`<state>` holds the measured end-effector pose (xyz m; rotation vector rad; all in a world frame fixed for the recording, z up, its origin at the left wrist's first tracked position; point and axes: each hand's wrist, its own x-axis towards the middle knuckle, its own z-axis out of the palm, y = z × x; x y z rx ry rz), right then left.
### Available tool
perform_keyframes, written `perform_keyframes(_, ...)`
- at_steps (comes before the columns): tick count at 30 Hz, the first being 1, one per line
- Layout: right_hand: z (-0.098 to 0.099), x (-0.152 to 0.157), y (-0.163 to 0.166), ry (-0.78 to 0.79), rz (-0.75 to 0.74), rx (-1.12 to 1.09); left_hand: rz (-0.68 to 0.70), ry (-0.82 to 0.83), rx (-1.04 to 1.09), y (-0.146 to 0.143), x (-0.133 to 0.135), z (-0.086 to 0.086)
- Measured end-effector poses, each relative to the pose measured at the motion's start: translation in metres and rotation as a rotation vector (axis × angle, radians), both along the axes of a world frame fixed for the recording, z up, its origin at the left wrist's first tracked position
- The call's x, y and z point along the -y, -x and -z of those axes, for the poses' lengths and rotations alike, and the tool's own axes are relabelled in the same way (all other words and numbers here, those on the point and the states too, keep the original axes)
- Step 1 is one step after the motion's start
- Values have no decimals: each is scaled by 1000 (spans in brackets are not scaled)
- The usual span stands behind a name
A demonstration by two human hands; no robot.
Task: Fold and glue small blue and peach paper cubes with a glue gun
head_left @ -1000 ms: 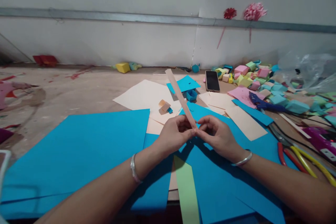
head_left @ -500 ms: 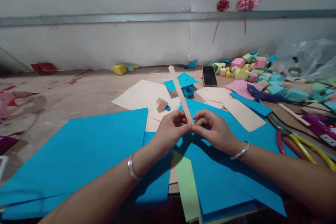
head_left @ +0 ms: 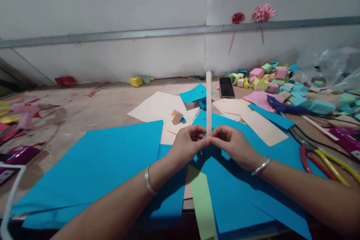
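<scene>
A narrow peach paper strip (head_left: pixel 209 101) stands nearly upright in the middle of the view. Its lower end is pinched between the fingertips of my left hand (head_left: pixel 191 140) and my right hand (head_left: pixel 232 142), which meet there. Both hands hover over blue paper sheets (head_left: pixel 239 202), and each wrist wears a silver bangle. A small peach paper box (head_left: pixel 177 115) lies beyond my left hand. Behind the strip are a small blue paper piece (head_left: pixel 192 93) and a little blue folded shape (head_left: pixel 202 103), partly covered by it.
Large blue sheets (head_left: pixel 98 161) lie at left. Pliers (head_left: pixel 309 153), a blue glue gun (head_left: pixel 281 105) and a phone (head_left: pixel 226 87) are at right, before a heap of coloured paper boxes (head_left: pixel 298 90). A pink glue gun (head_left: pixel 28 114) rests far left. A wall (head_left: pixel 126 56) stands behind.
The paper strip has swung from leaning left to nearly upright, still pinched by both hands. The camera view has shifted slightly up and to the left.
</scene>
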<state>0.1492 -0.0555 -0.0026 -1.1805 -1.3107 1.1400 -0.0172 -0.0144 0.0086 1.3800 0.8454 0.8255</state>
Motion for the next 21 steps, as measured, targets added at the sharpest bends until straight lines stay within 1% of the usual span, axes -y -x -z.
perform_keyframes(2,0,0,0,-17,-5,6,4,38,6,1,0,-2)
perform_keyframes(5,0,0,0,-107,31,54,11,69,3,2,1,-4)
perform_keyframes(11,3,2,-5,-284,86,232,64,87,-67,0,2,-5)
perform_keyframes(14,2,4,-6,-428,77,344,57,62,-78,0,3,-6)
perform_keyframes(16,1,5,-6,-490,67,380,30,33,-86,-1,4,-7)
perform_keyframes(21,-5,8,-4,-493,115,364,-46,-63,-127,-3,7,-8)
